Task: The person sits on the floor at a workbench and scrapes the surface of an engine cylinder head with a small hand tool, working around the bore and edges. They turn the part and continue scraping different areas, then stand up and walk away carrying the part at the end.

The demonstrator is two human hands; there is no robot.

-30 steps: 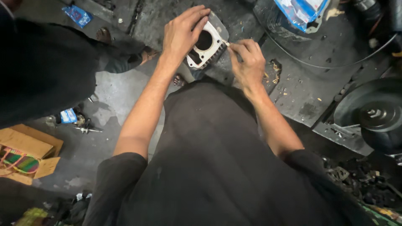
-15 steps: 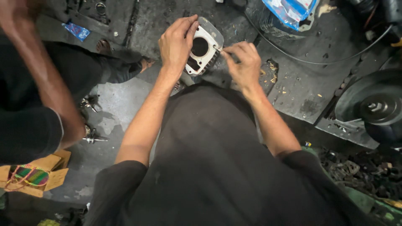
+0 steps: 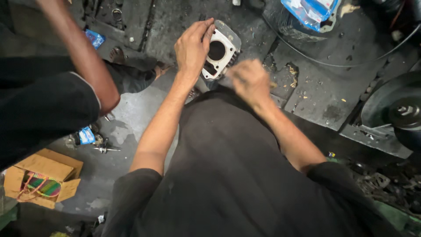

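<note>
A grey metal engine cylinder (image 3: pixel 221 50) with a round bore and cooling fins lies on the dirty workbench (image 3: pixel 307 87). My left hand (image 3: pixel 193 46) rests over its left side and grips it. My right hand (image 3: pixel 250 81) is blurred, closed into a fist just right of and below the cylinder. Whether it holds a small tool cannot be made out.
Another person's arm (image 3: pixel 83 61) in a black sleeve reaches in at the upper left. A blue plastic packet (image 3: pixel 311 11) lies on a round part at the top. A dark pulley wheel (image 3: pixel 394 109) sits at the right. An open cardboard box (image 3: pixel 41 177) stands on the floor.
My right hand has pulled back from the cylinder's face toward my body. The view has shifted down a little, and the other person's arm has come further into the frame.
</note>
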